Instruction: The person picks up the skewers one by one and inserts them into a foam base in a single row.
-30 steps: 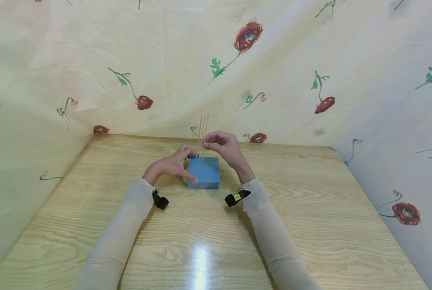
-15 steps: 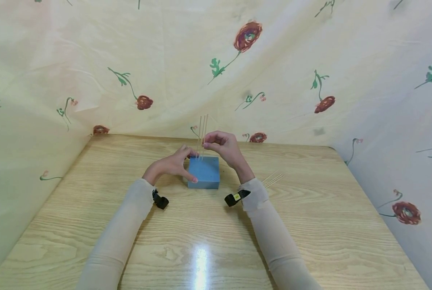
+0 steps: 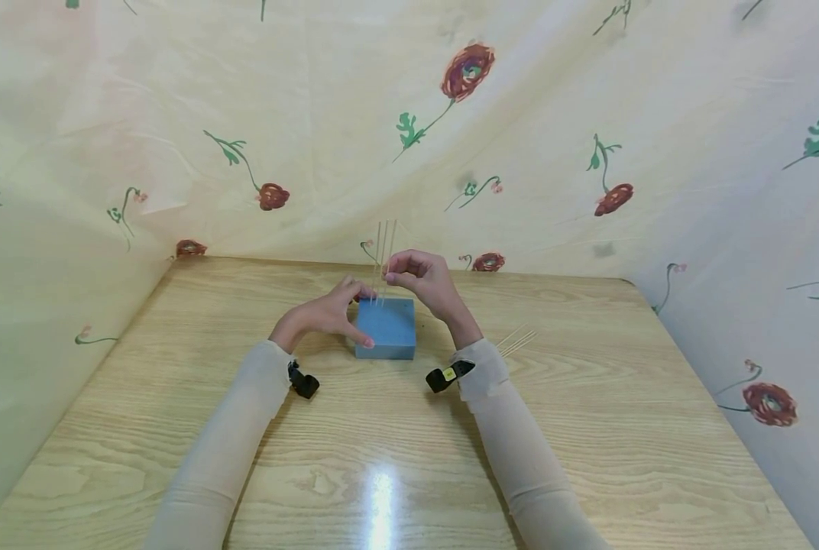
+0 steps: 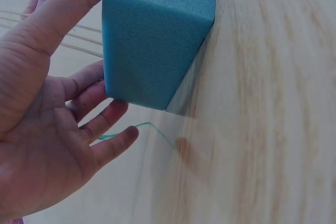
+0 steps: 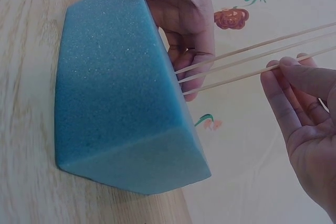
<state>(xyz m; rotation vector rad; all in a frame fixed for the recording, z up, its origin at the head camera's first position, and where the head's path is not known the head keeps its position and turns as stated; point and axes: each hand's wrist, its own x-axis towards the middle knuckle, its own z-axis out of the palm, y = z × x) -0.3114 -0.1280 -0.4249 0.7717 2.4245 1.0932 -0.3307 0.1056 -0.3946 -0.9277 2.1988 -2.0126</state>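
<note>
A blue foam block [image 3: 390,325] lies on the table, with three thin wooden skewers standing in a row from its top near the back left. My left hand [image 3: 323,312] holds the block from the left, thumb over the front edge and fingers at the back, as the left wrist view shows. My right hand [image 3: 426,284] is raised behind the block. In the right wrist view, its thumb and fingertips pinch the rightmost skewer [image 5: 231,81] partway up, its lower end at the foam. The other two skewers [image 5: 236,51] run beside it, outside the pinch.
Several loose skewers [image 3: 519,342] lie on the wooden table [image 3: 623,428] right of my right wrist. Flower-patterned cloth [image 3: 313,114] hangs behind the table and along both sides. A black wrist camera [image 3: 304,382] is strapped to my left sleeve, another [image 3: 444,376] to my right.
Both hands and the block stay almost still. The top of the pinched skewer has spread slightly to the right, away from the other two.
</note>
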